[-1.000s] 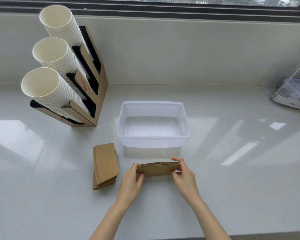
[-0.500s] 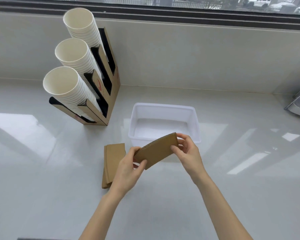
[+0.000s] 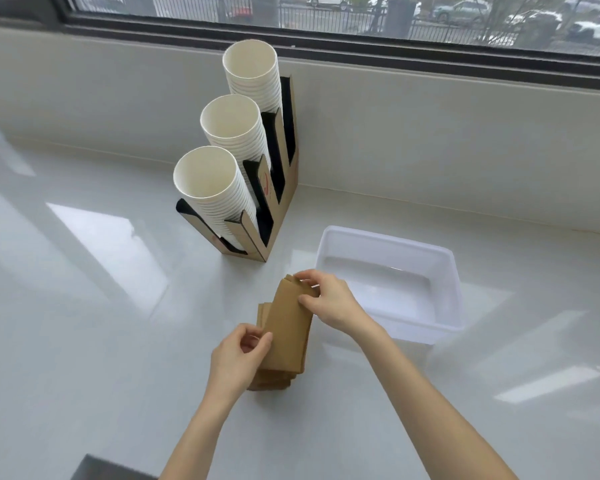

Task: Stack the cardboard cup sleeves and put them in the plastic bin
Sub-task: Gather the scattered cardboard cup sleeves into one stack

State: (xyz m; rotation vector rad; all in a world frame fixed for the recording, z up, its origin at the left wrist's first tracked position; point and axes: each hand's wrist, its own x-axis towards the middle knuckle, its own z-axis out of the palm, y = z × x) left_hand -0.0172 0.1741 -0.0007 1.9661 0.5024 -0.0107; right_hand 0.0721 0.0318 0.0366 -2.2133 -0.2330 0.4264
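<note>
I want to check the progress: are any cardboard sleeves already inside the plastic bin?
No, the plastic bin holds nothing, and the cardboard sleeves lie on the counter to its left, under both hands.

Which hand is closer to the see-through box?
The right hand: it sits beside the plastic bin's near-left corner. The left hand is farther, across the cardboard sleeves from it.

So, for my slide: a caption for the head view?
Both hands set a sleeve on the stack beside the empty bin.
</note>
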